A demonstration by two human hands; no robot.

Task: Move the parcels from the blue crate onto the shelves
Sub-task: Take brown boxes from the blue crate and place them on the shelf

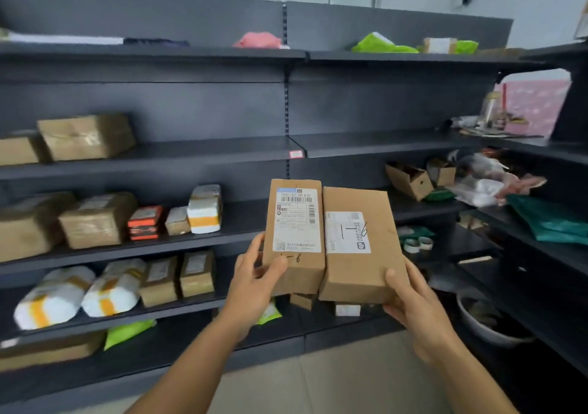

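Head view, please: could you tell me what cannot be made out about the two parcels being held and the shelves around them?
- Blue crate: nowhere in the head view.
- Small print on the left parcel label: too small to read.
- Small boxes beneath the right parcel: mostly hidden by it.
- Fingers of the left hand and right hand: behind the parcels, so each grip is partly unseen.
- Far-left shelf boxes: blurred and cut by the edge.

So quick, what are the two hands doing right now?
Left hand: closed on the barcode-label box.
Right hand: closed on the wider box beside it.
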